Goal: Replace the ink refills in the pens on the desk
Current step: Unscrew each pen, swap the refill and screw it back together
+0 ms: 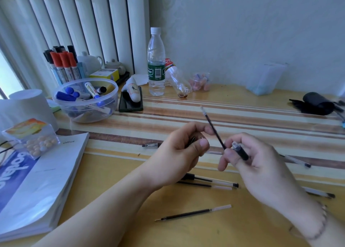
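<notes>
Above the desk: your right hand (261,164) pinches a thin black ink refill (212,128) & black pen barrel (240,151); refill angles up past your left hand (179,149), fingers curled on dark pen parts.

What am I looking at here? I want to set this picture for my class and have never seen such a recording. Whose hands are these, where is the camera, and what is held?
There is no machine: a person wears a camera on the head, looking down at their own hands over a desk. The left hand and the right hand together hold a thin ink refill; the right hand also grips a dark pen barrel. Spare refills lie in front, a bowl of markers and a water bottle behind.
</notes>
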The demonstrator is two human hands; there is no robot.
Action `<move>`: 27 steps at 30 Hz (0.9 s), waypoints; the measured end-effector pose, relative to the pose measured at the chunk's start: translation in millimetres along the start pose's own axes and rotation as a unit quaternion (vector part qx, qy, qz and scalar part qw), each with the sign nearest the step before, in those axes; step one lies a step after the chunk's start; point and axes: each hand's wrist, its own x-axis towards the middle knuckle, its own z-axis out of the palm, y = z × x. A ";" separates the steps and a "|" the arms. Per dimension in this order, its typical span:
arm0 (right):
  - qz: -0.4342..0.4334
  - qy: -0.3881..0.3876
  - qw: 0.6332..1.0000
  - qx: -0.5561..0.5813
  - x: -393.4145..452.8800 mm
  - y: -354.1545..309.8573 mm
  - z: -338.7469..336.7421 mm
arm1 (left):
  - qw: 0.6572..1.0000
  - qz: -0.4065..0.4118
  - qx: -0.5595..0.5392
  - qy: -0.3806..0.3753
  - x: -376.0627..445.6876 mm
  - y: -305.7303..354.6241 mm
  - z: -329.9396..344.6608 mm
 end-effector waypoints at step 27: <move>-0.071 -0.093 0.981 0.152 -10.0 -11.4 9.5 | 0.935 -0.091 -0.329 0.098 1.9 12.6 -5.8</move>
